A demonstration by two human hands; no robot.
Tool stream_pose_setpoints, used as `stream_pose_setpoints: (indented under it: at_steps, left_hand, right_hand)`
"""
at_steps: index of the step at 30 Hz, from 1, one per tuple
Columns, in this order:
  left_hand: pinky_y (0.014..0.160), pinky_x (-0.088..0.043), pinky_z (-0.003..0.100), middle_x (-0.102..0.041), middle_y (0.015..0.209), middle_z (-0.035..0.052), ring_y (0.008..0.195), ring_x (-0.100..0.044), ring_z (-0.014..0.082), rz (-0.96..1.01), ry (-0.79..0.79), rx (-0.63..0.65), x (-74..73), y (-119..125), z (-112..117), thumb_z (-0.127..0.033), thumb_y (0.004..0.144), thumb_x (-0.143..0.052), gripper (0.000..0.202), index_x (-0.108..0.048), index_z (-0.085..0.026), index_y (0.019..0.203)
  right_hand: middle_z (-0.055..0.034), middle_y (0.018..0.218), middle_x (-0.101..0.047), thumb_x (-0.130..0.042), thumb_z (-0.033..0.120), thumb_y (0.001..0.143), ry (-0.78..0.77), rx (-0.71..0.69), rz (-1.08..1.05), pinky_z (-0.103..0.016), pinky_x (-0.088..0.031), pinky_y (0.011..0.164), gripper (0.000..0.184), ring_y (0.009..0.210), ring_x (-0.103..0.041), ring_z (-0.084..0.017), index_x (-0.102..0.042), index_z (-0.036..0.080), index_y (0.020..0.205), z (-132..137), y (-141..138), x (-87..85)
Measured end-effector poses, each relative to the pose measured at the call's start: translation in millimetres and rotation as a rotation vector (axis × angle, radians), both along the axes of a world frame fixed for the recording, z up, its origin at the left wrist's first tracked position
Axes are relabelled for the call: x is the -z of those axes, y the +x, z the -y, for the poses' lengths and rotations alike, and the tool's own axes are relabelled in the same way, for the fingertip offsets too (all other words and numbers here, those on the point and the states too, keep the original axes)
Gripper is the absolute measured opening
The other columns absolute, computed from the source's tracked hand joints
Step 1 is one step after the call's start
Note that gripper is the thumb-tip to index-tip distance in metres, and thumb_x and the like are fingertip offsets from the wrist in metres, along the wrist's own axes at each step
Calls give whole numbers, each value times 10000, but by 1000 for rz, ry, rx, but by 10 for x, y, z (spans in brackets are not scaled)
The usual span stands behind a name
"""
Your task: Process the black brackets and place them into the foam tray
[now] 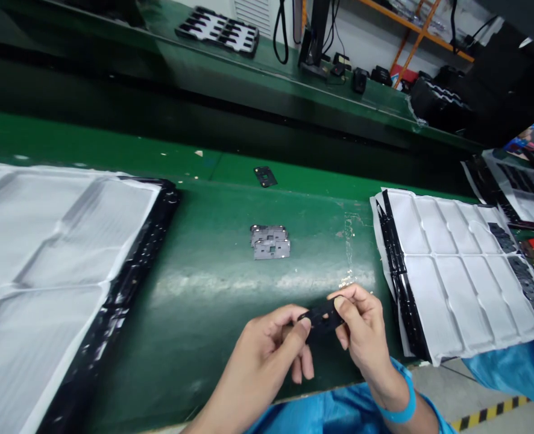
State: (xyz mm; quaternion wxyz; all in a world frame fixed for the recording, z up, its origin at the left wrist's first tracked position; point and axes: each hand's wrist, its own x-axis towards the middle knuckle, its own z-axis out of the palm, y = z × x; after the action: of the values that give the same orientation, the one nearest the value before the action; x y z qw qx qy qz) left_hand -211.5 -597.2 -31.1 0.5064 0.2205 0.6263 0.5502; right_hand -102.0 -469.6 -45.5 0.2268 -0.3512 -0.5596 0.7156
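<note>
Between my two hands is a small flat black plastic plate point(323, 317) with cut-out holes, held above the front of the green table point(204, 313). My left hand point(273, 343) pinches its left end between thumb and fingers. At the right end, my right hand point(361, 319) grips it the same way. Farther back lies a small overlapping group of similar grey plates point(270, 242). Another dark plate point(266, 176) rests alone near the back of the table.
A stack of white-lined black trays point(45, 241) fills the left side. On the right stands another tray stack point(452, 265), with dark plates in its far-right pockets. A raised shelf at the back carries a compartment tray point(217, 30) and a monitor stand point(314, 54).
</note>
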Motion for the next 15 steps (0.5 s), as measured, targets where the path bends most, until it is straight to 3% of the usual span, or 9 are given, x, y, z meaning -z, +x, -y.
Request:
stream_pose_setpoints:
  at_steps: [6,15]
  left_hand:
    - [472,-452,226,-702,499,26,395,-569,129,107,-40,35,-106,-124,-21,-515,897,-570,352,-615,-176,815]
    - [471,-436,216,-698,517,14,404,-569,118,135,-33,52,-125,-180,-4,-507,888,-593,344,-624,-167,846]
  right_hand:
    - [50,452,-591,-749,488,926,-68,-120,-29,-145,-400,374,355,326,-521,-74,-755,141,995,-14,126,-12]
    - [41,466,-604,-732,519,935,0,-98,-1,-157,-411,366,380,331,-546,-88,-741,140,966,39,124,-45]
